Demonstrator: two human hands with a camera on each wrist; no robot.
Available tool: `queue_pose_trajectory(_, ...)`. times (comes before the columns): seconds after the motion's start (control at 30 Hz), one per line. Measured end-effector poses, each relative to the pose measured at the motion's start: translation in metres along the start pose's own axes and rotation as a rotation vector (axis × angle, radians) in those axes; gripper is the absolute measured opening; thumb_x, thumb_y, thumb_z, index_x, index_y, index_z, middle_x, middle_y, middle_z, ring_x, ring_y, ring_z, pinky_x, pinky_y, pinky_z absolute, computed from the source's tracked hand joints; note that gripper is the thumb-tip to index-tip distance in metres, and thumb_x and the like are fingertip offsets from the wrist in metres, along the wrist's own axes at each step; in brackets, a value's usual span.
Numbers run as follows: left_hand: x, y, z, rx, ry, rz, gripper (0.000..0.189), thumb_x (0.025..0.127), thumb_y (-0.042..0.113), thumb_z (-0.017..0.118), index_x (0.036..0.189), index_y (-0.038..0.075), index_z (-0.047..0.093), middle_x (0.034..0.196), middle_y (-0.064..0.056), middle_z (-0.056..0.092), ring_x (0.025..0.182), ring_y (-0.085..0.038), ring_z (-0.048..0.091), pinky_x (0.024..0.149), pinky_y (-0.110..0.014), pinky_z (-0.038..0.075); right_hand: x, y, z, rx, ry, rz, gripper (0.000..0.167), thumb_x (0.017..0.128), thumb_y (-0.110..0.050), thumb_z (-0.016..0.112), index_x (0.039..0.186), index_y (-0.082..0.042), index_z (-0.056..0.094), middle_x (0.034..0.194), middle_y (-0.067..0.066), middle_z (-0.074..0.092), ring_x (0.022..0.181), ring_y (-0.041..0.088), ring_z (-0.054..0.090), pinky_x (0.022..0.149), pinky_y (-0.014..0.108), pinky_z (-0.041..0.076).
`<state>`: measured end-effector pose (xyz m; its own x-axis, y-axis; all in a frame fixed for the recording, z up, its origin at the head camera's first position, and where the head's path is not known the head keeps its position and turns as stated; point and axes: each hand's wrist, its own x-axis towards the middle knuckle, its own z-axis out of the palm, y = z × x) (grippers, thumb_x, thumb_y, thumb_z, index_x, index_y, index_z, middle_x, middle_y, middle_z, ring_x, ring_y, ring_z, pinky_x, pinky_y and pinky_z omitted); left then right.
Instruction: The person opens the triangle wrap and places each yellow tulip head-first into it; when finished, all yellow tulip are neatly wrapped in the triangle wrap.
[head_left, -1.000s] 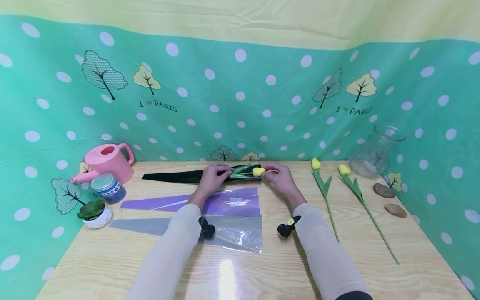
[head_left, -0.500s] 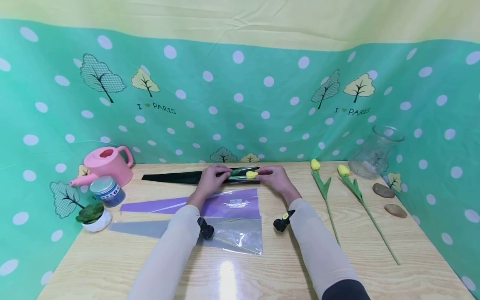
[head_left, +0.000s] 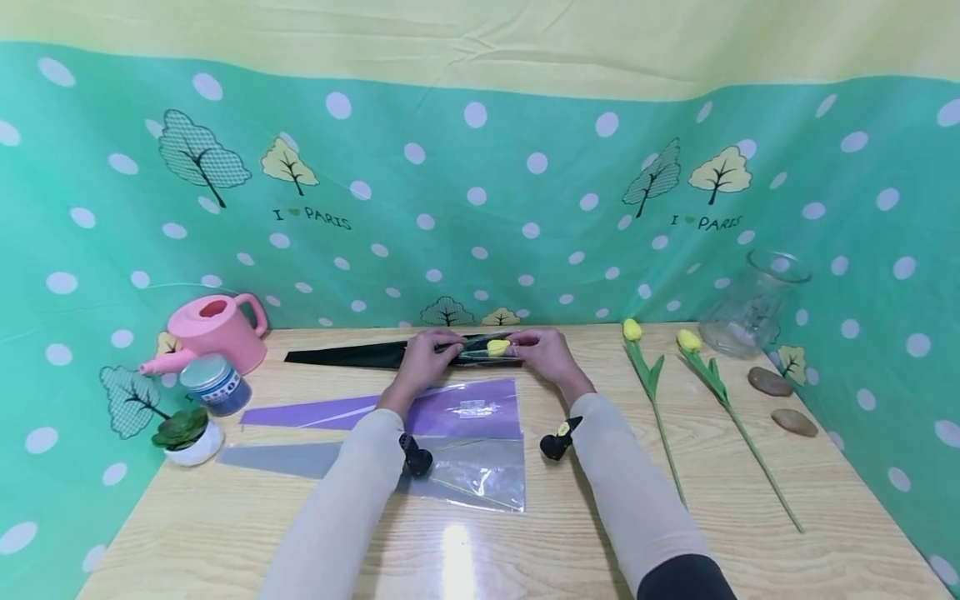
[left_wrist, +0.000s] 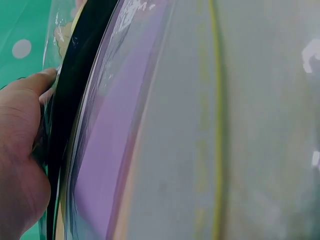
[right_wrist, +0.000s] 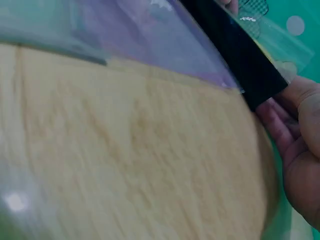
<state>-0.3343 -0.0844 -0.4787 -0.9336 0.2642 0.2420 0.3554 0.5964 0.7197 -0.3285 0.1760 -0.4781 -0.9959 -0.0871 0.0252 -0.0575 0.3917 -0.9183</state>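
Observation:
A black flower sleeve (head_left: 345, 356) with a clear front lies at the back of the table. Inside its clear part is a tulip, its yellow head (head_left: 497, 347) near the sleeve's right end and its stem running left. My left hand (head_left: 426, 360) grips the sleeve around its middle; in the left wrist view the thumb (left_wrist: 42, 80) lies against the clear film. At the sleeve's right end, my right hand (head_left: 551, 357) pinches the edge beside the tulip head. The right wrist view shows its fingers (right_wrist: 277, 127) under the black corner.
A purple sleeve (head_left: 442, 410) and a grey one (head_left: 300, 457) lie nearer. Two tulips (head_left: 648, 379) (head_left: 708, 375) lie right, by a glass vase (head_left: 742, 317) and two stones (head_left: 770, 382). Left stand a pink watering can (head_left: 225, 333), a jar (head_left: 216, 385) and a potted succulent (head_left: 191, 437).
The yellow tulip head has moved left, further into the black sleeve. My right hand has followed it left to the sleeve's edge, while the left hand has stayed in place.

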Motion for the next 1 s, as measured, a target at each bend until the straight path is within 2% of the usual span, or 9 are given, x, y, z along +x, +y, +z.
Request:
queue_pose_trajectory(0.17, 0.001, 0.001, -0.004, 0.038, 0.017, -0.001, 0.022, 0.101, 0.022, 0.069, 0.117, 0.01, 0.079, 0.129, -0.012, 0.071, 0.128, -0.034, 0.062, 0.114, -0.05, 0.046, -0.011, -0.008, -0.006, 0.03, 0.076, 0.035, 0.025, 0.093, -0.014, 0.076, 0.118, -0.009, 0.076, 0.117, 0.01, 0.076, 0.103, 0.023, 0.073, 0.089, 0.031, 0.061)
queue_pose_trajectory(0.27, 0.001, 0.002, -0.006, 0.093, 0.033, -0.001, 0.022, 0.101, 0.021, 0.069, 0.118, 0.01, 0.079, 0.129, -0.013, 0.07, 0.127, -0.036, 0.061, 0.115, -0.051, 0.044, -0.023, -0.011, -0.012, 0.031, 0.108, 0.006, 0.024, 0.093, -0.014, 0.076, 0.117, -0.008, 0.076, 0.115, 0.011, 0.076, 0.105, 0.024, 0.071, 0.092, 0.032, 0.06)
queue_pose_trajectory(0.33, 0.001, 0.002, -0.007, 0.117, 0.033, -0.01, 0.023, 0.1, 0.02, 0.069, 0.119, 0.011, 0.078, 0.131, -0.013, 0.069, 0.128, -0.037, 0.059, 0.116, -0.052, 0.042, -0.034, -0.013, -0.015, 0.006, 0.101, -0.031, 0.023, 0.094, -0.014, 0.076, 0.116, -0.007, 0.076, 0.113, 0.011, 0.077, 0.103, 0.024, 0.071, 0.091, 0.032, 0.06)
queue_pose_trajectory(0.4, 0.001, 0.003, -0.007, 0.131, 0.024, -0.02, 0.026, 0.1, 0.02, 0.069, 0.123, 0.011, 0.076, 0.134, -0.014, 0.067, 0.131, -0.038, 0.057, 0.117, -0.053, 0.041, -0.045, -0.014, -0.015, -0.015, 0.07, -0.057, 0.023, 0.093, -0.014, 0.076, 0.116, -0.007, 0.076, 0.111, 0.01, 0.077, 0.1, 0.024, 0.071, 0.088, 0.032, 0.06)
queue_pose_trajectory(0.5, 0.0, 0.004, -0.007, 0.134, 0.018, -0.033, 0.031, 0.1, 0.021, 0.068, 0.13, 0.012, 0.072, 0.139, -0.015, 0.064, 0.134, -0.039, 0.054, 0.118, -0.055, 0.04, -0.06, -0.013, -0.012, -0.027, -0.028, -0.075, 0.026, 0.092, -0.014, 0.077, 0.118, -0.006, 0.075, 0.11, 0.009, 0.076, 0.097, 0.021, 0.07, 0.085, 0.03, 0.061)
queue_pose_trajectory(0.6, -0.002, 0.007, -0.009, 0.112, 0.048, -0.035, 0.034, 0.1, 0.022, 0.069, 0.132, 0.013, 0.071, 0.141, -0.015, 0.062, 0.135, -0.039, 0.053, 0.118, -0.057, 0.04, -0.071, -0.009, -0.008, -0.06, -0.132, -0.103, 0.028, 0.091, -0.013, 0.077, 0.119, -0.006, 0.074, 0.109, 0.009, 0.076, 0.096, 0.017, 0.07, 0.085, 0.026, 0.06)
queue_pose_trajectory(0.67, -0.005, 0.01, -0.011, 0.064, 0.083, -0.026, 0.034, 0.1, 0.021, 0.069, 0.132, 0.012, 0.071, 0.14, -0.015, 0.063, 0.135, -0.039, 0.053, 0.118, -0.058, 0.039, -0.076, -0.006, -0.005, -0.082, -0.172, -0.122, 0.027, 0.091, -0.012, 0.078, 0.117, -0.006, 0.075, 0.108, 0.009, 0.077, 0.096, 0.016, 0.07, 0.085, 0.025, 0.06)
queue_pose_trajectory(0.83, -0.022, 0.022, -0.019, -0.068, 0.145, -0.02, 0.032, 0.099, 0.021, 0.07, 0.129, 0.013, 0.072, 0.137, -0.013, 0.066, 0.134, -0.037, 0.057, 0.115, -0.057, 0.043, -0.086, -0.002, -0.003, -0.126, -0.186, -0.157, 0.026, 0.089, -0.01, 0.08, 0.114, -0.008, 0.077, 0.107, 0.007, 0.077, 0.094, 0.015, 0.069, 0.084, 0.022, 0.058)
queue_pose_trajectory(1.0, -0.052, 0.035, -0.026, -0.131, 0.085, -0.04, 0.028, 0.099, 0.024, 0.07, 0.126, 0.017, 0.074, 0.131, -0.006, 0.07, 0.122, -0.029, 0.064, 0.105, -0.049, 0.052, -0.089, 0.002, -0.003, -0.193, -0.188, -0.2, 0.028, 0.087, -0.014, 0.082, 0.115, -0.011, 0.078, 0.104, 0.003, 0.074, 0.092, 0.014, 0.065, 0.081, 0.022, 0.056)
